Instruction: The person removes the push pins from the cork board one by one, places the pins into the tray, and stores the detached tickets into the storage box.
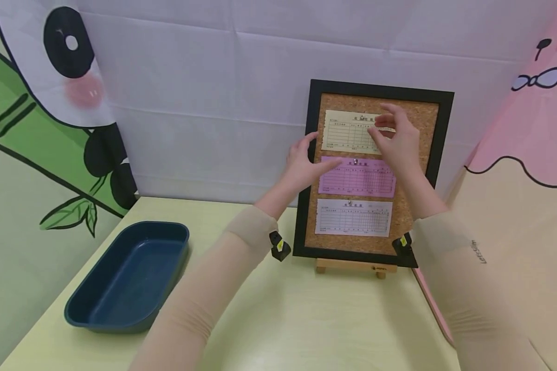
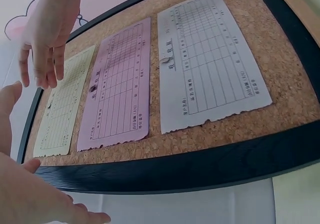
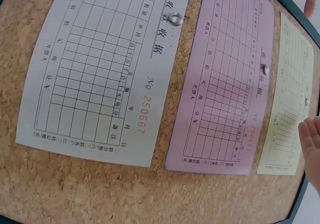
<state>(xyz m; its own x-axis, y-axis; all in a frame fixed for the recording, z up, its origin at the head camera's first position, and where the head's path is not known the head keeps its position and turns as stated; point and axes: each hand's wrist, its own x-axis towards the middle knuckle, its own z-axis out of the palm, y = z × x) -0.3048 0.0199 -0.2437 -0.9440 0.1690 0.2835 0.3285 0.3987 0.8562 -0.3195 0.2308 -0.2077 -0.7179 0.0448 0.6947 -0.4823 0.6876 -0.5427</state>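
A black-framed cork board [image 1: 410,206] leans upright on a small wooden stand [image 1: 353,265]. Three receipt slips are fixed to it by metal push pins: a yellow slip [image 1: 348,135] on top, a pink slip [image 1: 353,180] in the middle and a white slip [image 1: 353,221] below. My right hand [image 1: 401,141] hovers before the yellow slip's right part, fingers gently bent, nothing seen between them. At the board's left edge is my left hand [image 1: 301,165], thumb stretched toward the pink slip and fingers spread; whether it touches the frame I cannot tell. The right wrist view shows the white slip's push pin [image 3: 175,18] closely.
A dark blue rectangular tray [image 1: 183,234] stands on the left of the pale table [image 1: 260,319]. Along the table's right side runs a pink edge [image 1: 431,301]. Behind hangs a cloth backdrop [image 1: 204,93] with cartoon animals.
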